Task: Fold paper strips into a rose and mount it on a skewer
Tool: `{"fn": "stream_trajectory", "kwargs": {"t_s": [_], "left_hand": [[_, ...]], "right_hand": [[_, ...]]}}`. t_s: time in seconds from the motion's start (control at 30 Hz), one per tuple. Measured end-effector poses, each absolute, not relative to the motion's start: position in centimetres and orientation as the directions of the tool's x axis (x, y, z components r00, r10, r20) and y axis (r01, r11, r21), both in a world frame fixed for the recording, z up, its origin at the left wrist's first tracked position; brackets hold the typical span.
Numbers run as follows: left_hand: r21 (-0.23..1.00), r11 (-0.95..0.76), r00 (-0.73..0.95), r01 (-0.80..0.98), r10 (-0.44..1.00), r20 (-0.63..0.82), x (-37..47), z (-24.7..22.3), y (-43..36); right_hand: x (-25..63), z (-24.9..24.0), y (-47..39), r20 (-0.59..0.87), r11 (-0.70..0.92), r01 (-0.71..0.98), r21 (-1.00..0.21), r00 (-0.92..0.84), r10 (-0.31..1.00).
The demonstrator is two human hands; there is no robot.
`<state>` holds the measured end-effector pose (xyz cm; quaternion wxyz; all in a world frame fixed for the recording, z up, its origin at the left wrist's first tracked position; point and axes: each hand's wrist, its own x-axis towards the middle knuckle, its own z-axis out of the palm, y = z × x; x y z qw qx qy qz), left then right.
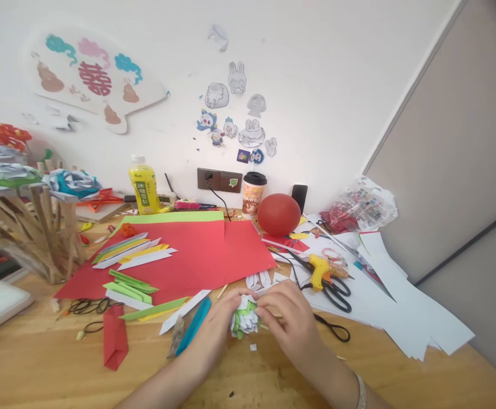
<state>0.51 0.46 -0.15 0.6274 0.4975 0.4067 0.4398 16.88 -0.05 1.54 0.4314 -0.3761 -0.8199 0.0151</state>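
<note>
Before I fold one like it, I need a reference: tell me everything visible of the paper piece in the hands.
The paper piece is small and compact, white with green, apparently folded paper, its pointed tips overlapping in jagged layers. The left hand holds its left side; the right hand has its fingers at the upper right. Fingers partly hide its top. Whether it touches the table is unclear.

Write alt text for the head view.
A left hand and right hand hold a green and white folded paper piece over a wooden table; nearby lie red paper, folded paper strips, scissors and a yellow glue gun.
</note>
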Motion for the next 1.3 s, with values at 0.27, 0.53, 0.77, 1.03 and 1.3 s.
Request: {"fn": "stream_trajectory", "kwargs": {"t_s": [0.27, 0.53, 0.77, 1.03, 1.3], "left_hand": [[0.984, 0.093, 0.269, -0.15, 0.962, -0.05, 0.3, -0.5, 0.5], [0.999, 0.038, 0.221, -0.012, 0.975, -0.034, 0.4, 0.0, 0.4], [0.998, 0.041, 0.185, 0.036, 0.982, -0.047, 0.4, 0.9, 0.0], [1.0, 0.017, 0.256, 0.016, 0.966, -0.02, 0.5, 0.7, 0.2], [0.999, 0.038, 0.276, -0.017, 0.961, -0.032, 0.5, 0.7, 0.2]], "right_hand": [[17.3, 1.0, 0.0, 0.713, 0.742, 0.661, 0.117, -0.576, 0.4], [16.6, 1.7, 0.1, 0.686, 0.759, 0.606, -0.239, -0.448, 0.574], [16.5, 1.8, 0.3, 0.446, 0.529, 0.389, -0.755, -0.287, 0.848], [16.8, 1.5, 0.9, 0.318, 0.366, 0.283, -0.886, -0.202, 0.926], [16.9, 1.8, 0.6, 0.376, 0.439, 0.235, -0.867, -0.27, 0.886]]}}
